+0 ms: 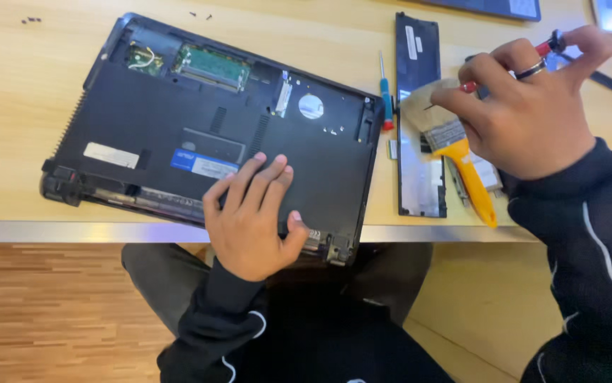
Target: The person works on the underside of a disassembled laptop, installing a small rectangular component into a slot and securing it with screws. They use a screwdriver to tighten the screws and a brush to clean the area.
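1. Pressing flat, the left hand (252, 216) lies released on the upturned black laptop (206, 135), near its front edge on the surface (22, 92).
2. The right hand (529, 113) grips a red-handled tool (548, 47), probably a screwdriver, fingers clenched.
3. Just below that grip lies a yellow-handled brush (455, 159).

This looks like a small electronics repair bench, in a workshop or a home workspace. A pale wooden table (22, 106) with a metal edge carries an opened laptop (206, 135) lying face down with its circuit boards bare, a removed cover panel (419, 113), a small screwdriver (385, 99), a yellow-handled brush (455, 156) and loose screws (30, 20). Wood-plank flooring (43, 312) shows below the table.
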